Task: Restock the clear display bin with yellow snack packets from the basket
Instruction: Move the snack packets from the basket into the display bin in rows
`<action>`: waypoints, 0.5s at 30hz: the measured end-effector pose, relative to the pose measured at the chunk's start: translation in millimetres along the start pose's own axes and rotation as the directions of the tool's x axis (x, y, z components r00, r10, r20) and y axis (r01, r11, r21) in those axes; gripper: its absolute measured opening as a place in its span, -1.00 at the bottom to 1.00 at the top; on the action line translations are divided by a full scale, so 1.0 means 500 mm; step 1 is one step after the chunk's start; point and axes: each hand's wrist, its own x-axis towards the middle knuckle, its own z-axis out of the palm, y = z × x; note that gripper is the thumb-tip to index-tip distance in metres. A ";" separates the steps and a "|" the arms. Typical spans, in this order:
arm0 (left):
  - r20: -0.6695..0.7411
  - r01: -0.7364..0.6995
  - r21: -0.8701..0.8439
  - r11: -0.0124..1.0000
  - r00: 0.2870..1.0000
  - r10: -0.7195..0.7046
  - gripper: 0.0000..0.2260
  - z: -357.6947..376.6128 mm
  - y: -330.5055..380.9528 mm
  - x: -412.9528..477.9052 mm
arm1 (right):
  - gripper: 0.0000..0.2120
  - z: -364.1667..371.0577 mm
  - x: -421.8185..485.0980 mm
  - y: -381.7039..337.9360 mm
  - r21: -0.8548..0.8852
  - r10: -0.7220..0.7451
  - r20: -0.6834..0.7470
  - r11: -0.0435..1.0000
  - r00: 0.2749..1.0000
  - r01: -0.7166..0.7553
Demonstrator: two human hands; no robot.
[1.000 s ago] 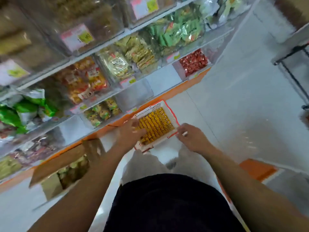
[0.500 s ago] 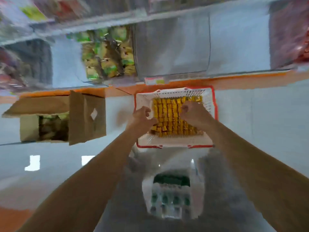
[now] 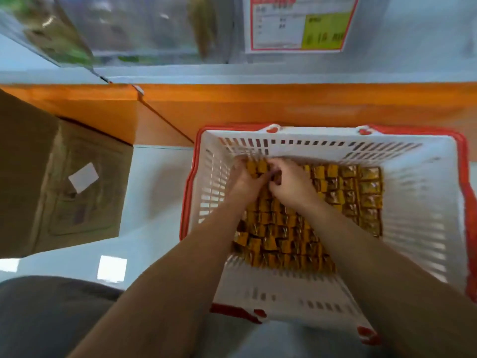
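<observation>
Basket (image 3: pixel 418 202): white, red-rimmed, on the floor at near right.
Yellow packets (image 3: pixel 348 192): in rows on the basket's bottom.
Left hand (image 3: pixel 244 178): fingers curled into packets at the far-left corner.
Right hand (image 3: pixel 290 184): touching the left hand, fingers curled round packets.
Cardboard box (image 3: pixel 77 182): left of the basket.
Clear display bin (image 3: pixel 400 34): far, above an orange plinth (image 3: pixel 284 104) — price label (image 3: pixel 299 21) on its front.

The left hand (image 3: pixel 245 177) and right hand (image 3: pixel 291 184) sit low in the basket's (image 3: pixel 322 148) far left corner. Its slatted far wall stands just beyond the fingers, and its left wall is just beside the left hand. Rightward, the yellow snack packets (image 3: pixel 348 192) lie open from above. Beyond the rim an orange shelf base (image 3: pixel 258 104) blocks the way. A cardboard box (image 3: pixel 64 177) stands well left, with bare floor (image 3: pixel 160 177) between.
</observation>
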 end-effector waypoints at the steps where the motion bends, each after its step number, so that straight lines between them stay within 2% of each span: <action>1: 0.005 0.007 -0.004 1.000 1.000 -0.007 -0.20 0.008 -0.006 0.008 | -0.45 0.004 0.003 0.009 -0.044 -0.013 -0.004 0.999 1.000 0.012; 3: -0.007 0.010 0.000 1.000 1.000 -0.010 -0.16 0.025 -0.014 0.017 | -0.40 0.013 0.002 0.027 -0.137 -0.006 -0.013 0.991 1.000 0.004; 5: -0.049 -0.007 0.015 1.000 0.999 0.008 -0.18 0.039 -0.022 0.020 | -0.36 0.018 -0.001 0.043 -0.157 -0.002 -0.026 0.988 1.000 -0.002; 8: -0.103 -0.025 0.069 0.997 0.994 0.032 -0.36 0.041 -0.038 0.023 | -0.38 0.013 0.007 0.057 -0.130 -0.021 -0.051 0.991 0.998 0.014; 10: -0.136 0.005 0.041 0.999 0.991 0.001 -0.43 0.029 -0.045 0.023 | -0.41 0.014 0.008 0.061 -0.170 -0.053 -0.060 0.984 0.997 0.043; 12: -0.142 0.024 0.000 1.000 0.990 -0.023 -0.43 0.021 -0.045 0.027 | -0.41 0.022 0.006 0.058 -0.241 -0.073 -0.062 0.969 0.995 0.056; 15: -0.073 0.018 -0.064 0.998 0.997 -0.023 -0.36 0.019 -0.044 0.021 | -0.35 0.035 0.010 0.045 -0.383 -0.088 -0.059 0.922 0.994 0.059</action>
